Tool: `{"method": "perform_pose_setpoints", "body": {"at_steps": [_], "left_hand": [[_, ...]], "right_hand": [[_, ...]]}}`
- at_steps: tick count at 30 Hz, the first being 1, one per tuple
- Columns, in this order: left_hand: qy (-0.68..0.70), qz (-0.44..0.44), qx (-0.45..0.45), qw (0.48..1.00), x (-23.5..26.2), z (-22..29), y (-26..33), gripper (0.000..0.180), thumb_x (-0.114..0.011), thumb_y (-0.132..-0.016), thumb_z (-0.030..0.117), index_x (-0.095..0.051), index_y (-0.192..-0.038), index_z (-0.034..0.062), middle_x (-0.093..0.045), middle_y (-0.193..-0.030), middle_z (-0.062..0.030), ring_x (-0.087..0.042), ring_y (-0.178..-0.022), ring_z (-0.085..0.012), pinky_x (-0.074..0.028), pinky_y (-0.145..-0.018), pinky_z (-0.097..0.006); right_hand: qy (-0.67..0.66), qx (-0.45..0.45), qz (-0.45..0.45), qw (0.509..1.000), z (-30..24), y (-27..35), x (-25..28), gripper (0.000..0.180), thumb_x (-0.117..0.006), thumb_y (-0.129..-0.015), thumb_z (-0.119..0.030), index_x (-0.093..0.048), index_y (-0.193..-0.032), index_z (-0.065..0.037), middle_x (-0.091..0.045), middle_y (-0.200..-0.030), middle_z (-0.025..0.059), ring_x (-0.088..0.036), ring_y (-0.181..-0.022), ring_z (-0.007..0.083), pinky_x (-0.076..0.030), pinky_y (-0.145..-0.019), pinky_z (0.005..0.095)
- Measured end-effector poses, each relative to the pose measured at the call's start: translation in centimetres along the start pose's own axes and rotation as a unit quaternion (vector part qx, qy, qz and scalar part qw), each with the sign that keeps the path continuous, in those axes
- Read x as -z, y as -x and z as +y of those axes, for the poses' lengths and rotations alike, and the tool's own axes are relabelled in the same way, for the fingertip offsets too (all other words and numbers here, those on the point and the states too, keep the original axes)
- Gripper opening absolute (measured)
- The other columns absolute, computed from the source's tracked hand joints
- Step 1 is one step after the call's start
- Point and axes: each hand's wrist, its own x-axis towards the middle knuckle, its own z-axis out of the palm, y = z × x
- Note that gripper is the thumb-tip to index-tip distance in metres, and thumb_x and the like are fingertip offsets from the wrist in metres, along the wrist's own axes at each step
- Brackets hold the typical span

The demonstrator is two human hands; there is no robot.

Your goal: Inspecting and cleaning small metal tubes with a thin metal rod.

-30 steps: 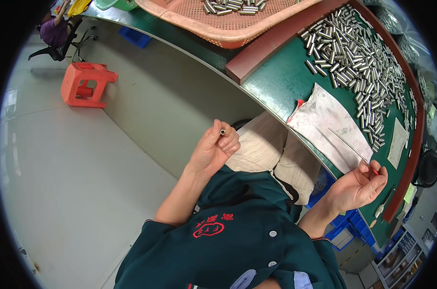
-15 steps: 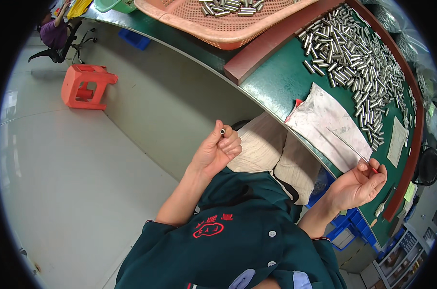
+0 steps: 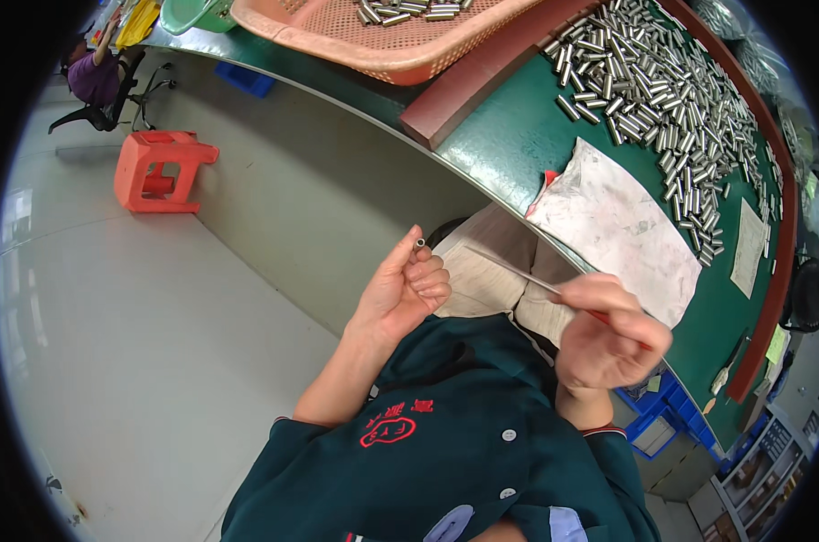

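The left hand [image 3: 400, 294] had its fingers curled in, with the thumb pinning a small metal tube [image 3: 420, 243] so its open end poked out by the thumb tip. The right hand [image 3: 608, 339] was kinda blurry, but its fingers were wrapped around a thin red-handled metal rod [image 3: 509, 266]. The rod slanted across in front of the pale trousers [image 3: 477, 291], far end aimed toward the tube but apart from it. Just past the right hand, a grubby white cloth [image 3: 617, 226] lay on the green table [image 3: 491, 158], near its edge. Beyond that was a big messy pile of loose metal tubes [image 3: 653, 104], with a reddish-brown wooden rail [image 3: 468, 95] on the near-left side. Left of the rail sat a pinkish-orange perforated basket [image 3: 396, 65] with more tubes in it, and way off left, a red plastic stool [image 3: 161, 149] stood on the floor.
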Motion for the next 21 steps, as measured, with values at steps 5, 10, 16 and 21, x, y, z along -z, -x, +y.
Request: {"method": "perform_pose_setpoints", "body": {"at_steps": [5, 10, 16, 21], "left_hand": [[0.001, 0.068, -0.011, 0.998, -0.2, -0.5, 0.4, 0.03, -0.056, -0.083, 0.025, -0.047, -0.06, 0.008, -0.03, -0.049, 0.0055, -0.029, -0.046, -0.0059, -0.026, -0.045, -0.02], [0.002, 0.073, -0.017, 0.997, 0.0, -0.5, 0.5, 0.03, -0.057, -0.082, 0.025, -0.048, -0.06, 0.0079, -0.031, -0.05, 0.0056, -0.03, -0.046, -0.0059, -0.027, -0.045, -0.02], [-0.004, 0.084, -0.018, 0.996, -0.5, -0.6, 0.6, 0.03, -0.057, -0.082, 0.026, -0.048, -0.06, 0.0082, -0.03, -0.05, 0.0058, -0.029, -0.046, -0.006, -0.027, -0.045, -0.02], [0.005, 0.077, -0.013, 0.997, -0.4, -0.8, 0.8, 0.031, -0.056, -0.083, 0.026, -0.047, -0.059, 0.0084, -0.03, -0.049, 0.0057, -0.029, -0.046, -0.0061, -0.027, -0.045, -0.02]], "right_hand": [[-0.029, 0.016, -0.027, 0.999, 3.0, 1.1, -2.5, 0.009, -0.044, -0.087, -0.006, -0.044, -0.092, 0.001, -0.061, -0.077, 0.0195, -0.06, -0.062, 0.0237, -0.047, -0.054, 0.0305], [-0.067, -0.046, 0.003, 0.997, 3.6, 1.8, -3.2, 0.007, -0.045, -0.086, -0.004, -0.045, -0.09, 0.002, -0.061, -0.076, 0.0193, -0.061, -0.064, 0.0228, -0.049, -0.056, 0.0291], [-0.033, -0.055, -0.046, 0.997, 3.6, 1.6, -2.9, 0.012, -0.035, -0.091, -0.009, -0.039, -0.093, 0.002, -0.058, -0.079, 0.0231, -0.058, -0.065, 0.0228, -0.05, -0.059, 0.0301], [-0.003, 0.008, -0.055, 0.998, 3.6, 1.4, -3.0, 0.011, -0.038, -0.09, -0.009, -0.042, -0.092, 0.001, -0.06, -0.076, 0.0208, -0.059, -0.063, 0.0231, -0.049, -0.056, 0.0303]]}}
